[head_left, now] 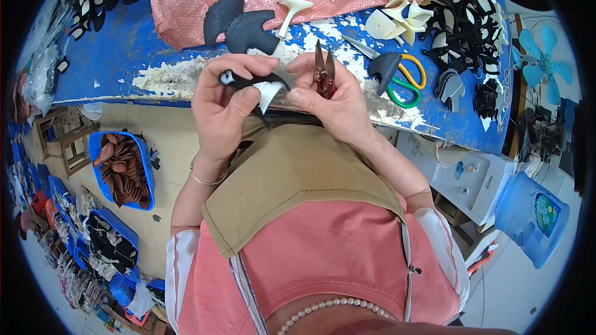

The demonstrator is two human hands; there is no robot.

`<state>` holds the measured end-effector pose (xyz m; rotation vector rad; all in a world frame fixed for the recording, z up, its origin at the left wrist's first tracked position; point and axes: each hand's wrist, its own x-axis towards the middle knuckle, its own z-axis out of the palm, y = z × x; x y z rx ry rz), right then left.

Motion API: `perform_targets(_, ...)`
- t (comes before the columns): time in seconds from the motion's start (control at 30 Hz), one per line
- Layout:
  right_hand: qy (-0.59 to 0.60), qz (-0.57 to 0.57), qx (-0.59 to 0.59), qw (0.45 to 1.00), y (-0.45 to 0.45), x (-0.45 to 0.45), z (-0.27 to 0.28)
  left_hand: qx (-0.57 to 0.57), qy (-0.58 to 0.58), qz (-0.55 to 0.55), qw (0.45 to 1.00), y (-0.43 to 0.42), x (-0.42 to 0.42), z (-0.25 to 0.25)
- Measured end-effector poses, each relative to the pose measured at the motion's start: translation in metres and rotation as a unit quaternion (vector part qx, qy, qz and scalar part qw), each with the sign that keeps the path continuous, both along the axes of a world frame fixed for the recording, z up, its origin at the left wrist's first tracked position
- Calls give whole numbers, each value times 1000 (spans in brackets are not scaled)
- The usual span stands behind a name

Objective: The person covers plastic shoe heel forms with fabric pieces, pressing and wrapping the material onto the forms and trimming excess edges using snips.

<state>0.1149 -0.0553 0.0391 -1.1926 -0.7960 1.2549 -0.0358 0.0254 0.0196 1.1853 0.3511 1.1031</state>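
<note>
My left hand is closed around a small black and white piece, held above the table's front edge. Its thumb presses on the piece, and a black strip hangs below. Close to the right of it, my right hand holds small dark-bladed snips, blades pointing away from me. The right fingertips are at the right end of the black and white piece; whether they touch it I cannot tell. Beyond my hands, dark grey cut pieces and a cream-coloured form lie on the blue table.
Scissors with yellow and green handles lie right of my hands, a dark piece across them. Cream forms and a black heap are farther back. A blue basket of brown pieces stands on the floor at left.
</note>
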Motion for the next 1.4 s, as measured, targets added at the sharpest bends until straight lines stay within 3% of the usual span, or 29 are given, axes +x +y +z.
perform_targets(0.1, -2, -7, 22, 1000, 3, -4, -4, -109, -17, -60, 992, -2, 0, 1)
perform_targets(0.47, -49, -13, 8, 999, 1, -8, -1, -126, -2, -72, 989, -2, 2, 0)
perform_targets(0.6, -90, -13, 69, 994, 3, -4, -16, -126, 2, -66, 990, -2, 1, -5)
perform_targets(0.8, -55, -5, 53, 997, 2, -3, -16, -151, 18, -59, 987, -3, -1, -3)
perform_targets(1.4, -106, -10, 128, 986, 1, -3, -15, -164, 4, -62, 985, -2, 2, -2)
